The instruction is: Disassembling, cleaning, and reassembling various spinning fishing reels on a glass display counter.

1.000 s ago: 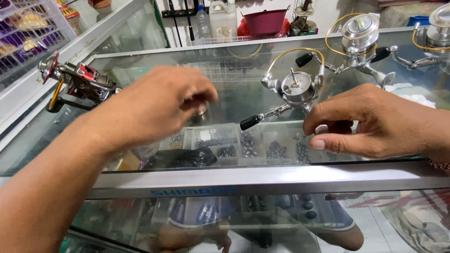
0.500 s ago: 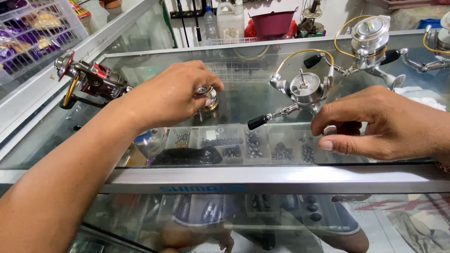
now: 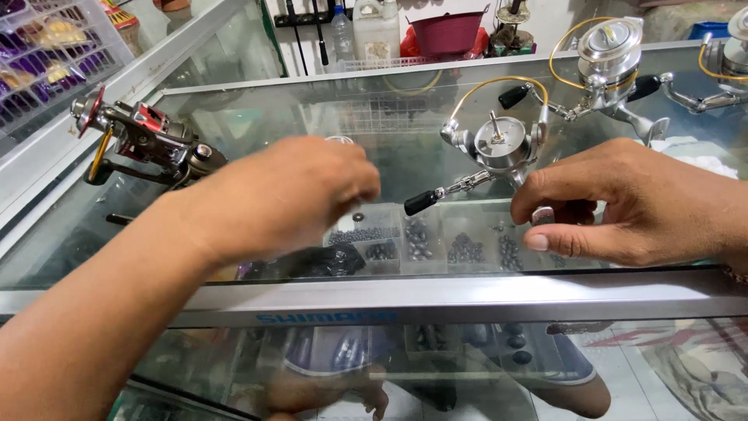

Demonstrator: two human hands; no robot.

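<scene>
The left hand (image 3: 284,199) has drawn back toward the counter's near edge, fingers curled loosely over a small silver part (image 3: 340,140); whether it grips is unclear. The right hand (image 3: 631,203) rests half-closed, empty, just right of the silver reel (image 3: 499,144) on the glass counter (image 3: 257,117).

Both forearms are seen bare, with no sleeves in view. The left hand (image 3: 284,199) and right hand (image 3: 639,203) are ungloved; short nails are seen on the right fingers (image 3: 538,242).
</scene>
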